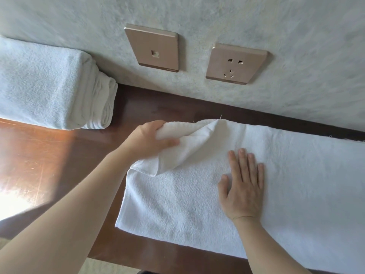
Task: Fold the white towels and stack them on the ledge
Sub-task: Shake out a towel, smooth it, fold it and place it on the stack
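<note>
A white towel (296,184) lies spread along the dark wooden ledge (49,159), running off the right edge of the view. My left hand (150,139) grips the towel's far left corner, lifted and folded over toward the right. My right hand (244,182) lies flat, fingers apart, pressing on the middle of the towel. A stack of folded white towels (49,86) sits at the far left of the ledge against the wall.
A pale textured wall (296,56) rises behind the ledge with two bronze plates: a data socket (154,48) and a power outlet (236,64). Sunlight glares on the ledge at the left. The ledge's front edge runs along the bottom.
</note>
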Action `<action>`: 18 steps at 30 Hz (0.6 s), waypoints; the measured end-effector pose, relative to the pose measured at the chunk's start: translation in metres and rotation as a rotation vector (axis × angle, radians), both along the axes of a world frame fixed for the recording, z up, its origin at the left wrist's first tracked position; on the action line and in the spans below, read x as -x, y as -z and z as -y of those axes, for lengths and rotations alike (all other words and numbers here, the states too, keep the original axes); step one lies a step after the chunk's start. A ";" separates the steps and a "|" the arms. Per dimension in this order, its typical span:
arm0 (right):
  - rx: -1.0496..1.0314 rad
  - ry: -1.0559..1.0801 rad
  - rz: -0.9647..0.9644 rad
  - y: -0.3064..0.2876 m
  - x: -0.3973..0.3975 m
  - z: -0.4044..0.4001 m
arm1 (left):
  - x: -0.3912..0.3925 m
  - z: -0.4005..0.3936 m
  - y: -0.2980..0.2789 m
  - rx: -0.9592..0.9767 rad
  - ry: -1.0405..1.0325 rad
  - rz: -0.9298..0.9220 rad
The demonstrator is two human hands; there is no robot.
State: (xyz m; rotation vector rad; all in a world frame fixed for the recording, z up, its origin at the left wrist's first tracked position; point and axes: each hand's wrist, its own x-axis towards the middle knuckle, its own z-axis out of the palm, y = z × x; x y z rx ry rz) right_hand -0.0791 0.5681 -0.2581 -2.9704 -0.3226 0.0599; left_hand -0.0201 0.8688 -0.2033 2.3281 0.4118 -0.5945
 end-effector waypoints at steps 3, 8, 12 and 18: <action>0.003 0.005 -0.004 -0.001 0.000 0.000 | -0.008 -0.013 -0.005 0.045 -0.070 0.124; 0.004 0.004 -0.006 -0.002 0.000 -0.001 | -0.023 -0.029 0.000 -0.090 -0.028 0.360; 0.001 0.000 -0.005 -0.002 0.000 0.000 | -0.008 -0.016 0.009 -0.346 -0.108 0.434; -0.005 -0.001 -0.009 -0.002 0.000 0.000 | 0.028 0.015 0.002 -0.030 -0.192 0.286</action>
